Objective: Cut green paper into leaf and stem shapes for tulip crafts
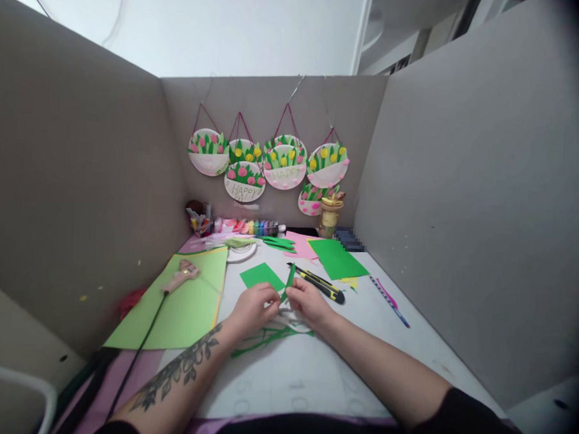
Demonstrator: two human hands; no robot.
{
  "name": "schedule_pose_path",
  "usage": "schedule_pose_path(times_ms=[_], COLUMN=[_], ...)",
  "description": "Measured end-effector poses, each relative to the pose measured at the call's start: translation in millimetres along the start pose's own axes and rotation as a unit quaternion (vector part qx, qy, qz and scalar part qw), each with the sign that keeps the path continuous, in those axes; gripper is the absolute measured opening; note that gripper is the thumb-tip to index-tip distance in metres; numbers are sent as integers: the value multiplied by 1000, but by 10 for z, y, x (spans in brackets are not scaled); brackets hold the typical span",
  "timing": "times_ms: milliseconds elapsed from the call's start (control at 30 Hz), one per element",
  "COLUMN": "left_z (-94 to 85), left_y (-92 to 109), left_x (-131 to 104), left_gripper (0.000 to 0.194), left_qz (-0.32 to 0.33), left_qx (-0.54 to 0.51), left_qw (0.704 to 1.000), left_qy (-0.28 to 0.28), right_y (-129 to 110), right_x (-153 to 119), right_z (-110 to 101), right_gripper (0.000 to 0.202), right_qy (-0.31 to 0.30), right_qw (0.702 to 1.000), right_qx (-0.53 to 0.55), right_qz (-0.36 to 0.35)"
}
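Observation:
A narrow folded-looking piece of green paper [291, 276] stands upright between my hands. My right hand [312, 304] is closed, pinching it between thumb and fingers. My left hand [256, 310] has its fingers curled together at the lower end of the same piece. Beneath both hands lie scissors with white handles [297, 323], partly covered. Thin green paper scraps [265, 339] are strewn under and in front of my hands. Just beyond my left hand is a flat green paper rectangle [261, 275]. A yellow-and-black utility knife [322, 285] rests past my right hand.
On the left, a glue gun [181, 275] lies on light green sheets [194, 309], its cord running towards me. Cut green leaf shapes [279, 243], a green sheet [338, 259] and paint bottles [265, 228] are at the back. Decorated paper plates [285, 167] hang on the grey partition [275, 95].

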State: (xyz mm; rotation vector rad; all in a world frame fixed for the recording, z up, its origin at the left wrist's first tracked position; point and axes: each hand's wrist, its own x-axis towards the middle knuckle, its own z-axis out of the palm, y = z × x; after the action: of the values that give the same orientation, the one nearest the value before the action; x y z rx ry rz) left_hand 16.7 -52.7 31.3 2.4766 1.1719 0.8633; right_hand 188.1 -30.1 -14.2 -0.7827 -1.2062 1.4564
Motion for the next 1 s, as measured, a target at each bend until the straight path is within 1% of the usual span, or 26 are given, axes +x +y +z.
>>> schedule_pose_path(times_ms=[167,367,533,700,900,1000], left_z=[2,-24,-30,-53,-87,-81], left_y=[-14,-37,-36,-37,-69,-89], left_x=[3,9,10,7,17,17], left_gripper=[15,16,16,16,15,14], left_qz=[3,1,-4,-10,-46,-53], left_qx=[25,35,39,28,5,2], left_qw=[999,999,998,999,999,999], left_qy=[-20,-34,-40,-36,-6,5], right_y=[-68,-179,-209,-213,-202,-194], right_x=[44,67,94,119,144,158], right_z=[-39,-51,-99,-136,-156,-169], right_gripper=[36,35,33,30,33,36], right_qy=[20,47,66,80,138,153], right_qw=[998,993,990,991,986,984], right_qx=[51,103,124,106,98,88], right_qz=[13,23,23,16,12,11])
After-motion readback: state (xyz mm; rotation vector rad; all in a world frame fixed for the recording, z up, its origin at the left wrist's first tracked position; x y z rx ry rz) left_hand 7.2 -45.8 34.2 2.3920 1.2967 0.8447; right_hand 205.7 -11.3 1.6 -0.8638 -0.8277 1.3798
